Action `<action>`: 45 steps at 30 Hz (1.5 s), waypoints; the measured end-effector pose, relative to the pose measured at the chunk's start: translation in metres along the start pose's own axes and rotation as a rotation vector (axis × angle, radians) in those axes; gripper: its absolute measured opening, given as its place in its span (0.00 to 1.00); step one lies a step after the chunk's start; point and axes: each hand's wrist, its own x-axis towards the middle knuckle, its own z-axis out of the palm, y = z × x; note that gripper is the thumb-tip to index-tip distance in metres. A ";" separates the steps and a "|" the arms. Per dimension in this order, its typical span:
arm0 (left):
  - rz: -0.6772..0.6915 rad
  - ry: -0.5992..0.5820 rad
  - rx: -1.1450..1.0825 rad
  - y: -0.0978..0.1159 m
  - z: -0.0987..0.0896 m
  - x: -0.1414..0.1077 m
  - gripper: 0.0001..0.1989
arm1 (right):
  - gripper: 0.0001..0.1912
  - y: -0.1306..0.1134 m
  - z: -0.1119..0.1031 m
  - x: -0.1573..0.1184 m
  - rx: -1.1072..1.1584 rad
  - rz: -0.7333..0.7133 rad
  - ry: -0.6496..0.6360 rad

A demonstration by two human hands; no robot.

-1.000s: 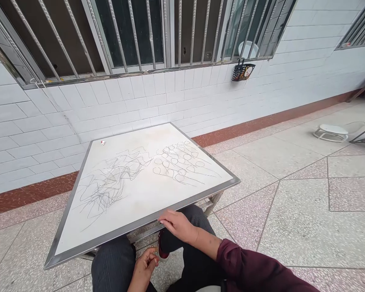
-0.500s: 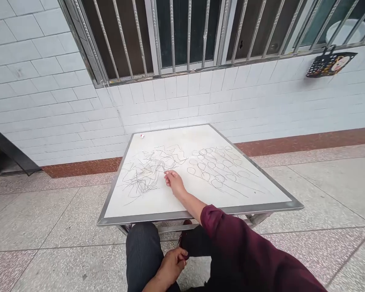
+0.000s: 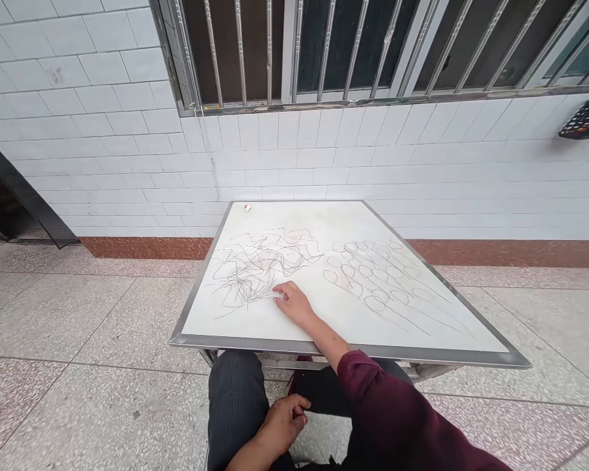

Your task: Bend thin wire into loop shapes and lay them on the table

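Observation:
On the white tabletop (image 3: 353, 219), my right hand (image 3: 294, 304) rests at the near right edge of a tangle of thin dark strands (image 3: 248, 278). Its thumb and index finger are apart, and no held item can be made out between them. To the right lie several similar strands with looped ends and long tails (image 3: 375, 301), spread over one another. Below the table's front edge, my left hand (image 3: 285, 422) is over my lap, its fingers loosely bent with a gap at the thumb, and nothing shows in it.
A small red and white item (image 3: 247, 208) sits near the far left corner. A grey metal rim (image 3: 285, 343) frames the tabletop. Behind it stands a white tiled wall (image 3: 275, 157) with a barred window. A dotted bag (image 3: 586, 120) hangs at the far right.
The view has shifted to the right side. My right thumb and index finger, pinched together before, have parted beside the tangle. My left hand stays over my lap.

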 end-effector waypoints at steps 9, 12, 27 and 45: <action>0.027 0.040 -0.126 0.007 0.000 0.000 0.13 | 0.08 -0.009 0.007 -0.005 -0.046 -0.202 -0.093; 0.061 0.059 -0.194 0.022 -0.004 -0.003 0.13 | 0.08 -0.011 0.004 -0.006 -0.009 -0.194 -0.058; 0.257 0.736 -0.069 0.098 -0.099 -0.012 0.18 | 0.11 -0.010 -0.009 -0.018 0.471 0.160 0.302; 0.526 0.799 0.613 0.123 -0.121 0.036 0.23 | 0.08 -0.049 -0.079 -0.067 0.599 0.085 0.342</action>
